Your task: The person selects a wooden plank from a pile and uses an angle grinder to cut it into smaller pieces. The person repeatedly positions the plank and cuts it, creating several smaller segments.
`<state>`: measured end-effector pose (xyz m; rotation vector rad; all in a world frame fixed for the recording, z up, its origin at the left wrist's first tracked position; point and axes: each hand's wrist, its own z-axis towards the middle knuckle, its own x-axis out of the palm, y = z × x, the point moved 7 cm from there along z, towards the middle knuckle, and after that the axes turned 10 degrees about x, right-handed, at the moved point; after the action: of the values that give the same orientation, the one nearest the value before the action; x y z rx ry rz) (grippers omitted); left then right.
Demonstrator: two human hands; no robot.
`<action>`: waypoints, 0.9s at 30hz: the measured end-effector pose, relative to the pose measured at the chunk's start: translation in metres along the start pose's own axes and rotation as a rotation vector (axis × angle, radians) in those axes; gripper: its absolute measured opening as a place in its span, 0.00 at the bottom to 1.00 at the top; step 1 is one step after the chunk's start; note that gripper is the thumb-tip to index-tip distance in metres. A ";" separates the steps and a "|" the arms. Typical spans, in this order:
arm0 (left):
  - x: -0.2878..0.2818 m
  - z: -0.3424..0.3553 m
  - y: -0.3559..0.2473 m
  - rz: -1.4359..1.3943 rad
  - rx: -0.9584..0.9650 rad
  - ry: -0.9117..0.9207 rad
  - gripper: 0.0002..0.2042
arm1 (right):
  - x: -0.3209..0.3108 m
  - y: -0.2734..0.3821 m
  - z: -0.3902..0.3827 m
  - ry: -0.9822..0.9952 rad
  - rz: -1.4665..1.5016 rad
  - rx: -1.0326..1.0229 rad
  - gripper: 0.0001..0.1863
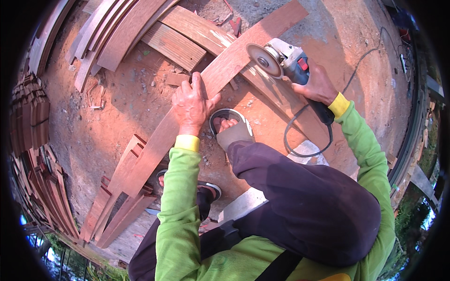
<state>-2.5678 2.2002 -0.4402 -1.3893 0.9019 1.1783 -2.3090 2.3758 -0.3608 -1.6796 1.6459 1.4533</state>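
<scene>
A long reddish-brown wooden plank (225,70) runs diagonally from the lower left to the upper right, lying across a second wooden beam (276,96). My left hand (191,105) grips the plank near its middle, fingers over the face and thumb at the right edge. My right hand (318,84) is closed round the body of an angle grinder (295,68), near a red switch. The grinder's round disc (261,58) stands at the plank's right edge; whether it touches the wood or spins, I cannot tell. A dark cord (287,140) loops below the grinder.
Curved boards (126,37) lie stacked at the upper left, with more piled wood (30,117) at the far left. Several boards (122,220) sit under the plank's lower end. My sandalled foot (229,122) is close to the beam. A pale block (243,203) lies beside my leg.
</scene>
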 end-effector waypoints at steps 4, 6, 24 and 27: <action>0.000 0.000 0.000 0.006 0.002 -0.023 0.41 | -0.002 0.008 0.000 -0.002 0.063 -0.083 0.34; 0.000 0.000 -0.001 0.011 0.005 -0.028 0.41 | 0.000 0.004 0.001 0.007 0.070 -0.069 0.34; 0.003 0.001 -0.002 0.018 0.002 0.005 0.42 | 0.004 -0.006 0.001 0.013 -0.022 0.003 0.34; 0.003 0.001 -0.001 0.026 0.001 0.011 0.41 | 0.005 -0.006 0.002 0.010 -0.040 -0.011 0.34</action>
<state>-2.5659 2.2014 -0.4425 -1.3881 0.9304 1.1902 -2.3059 2.3765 -0.3680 -1.7184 1.6036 1.4394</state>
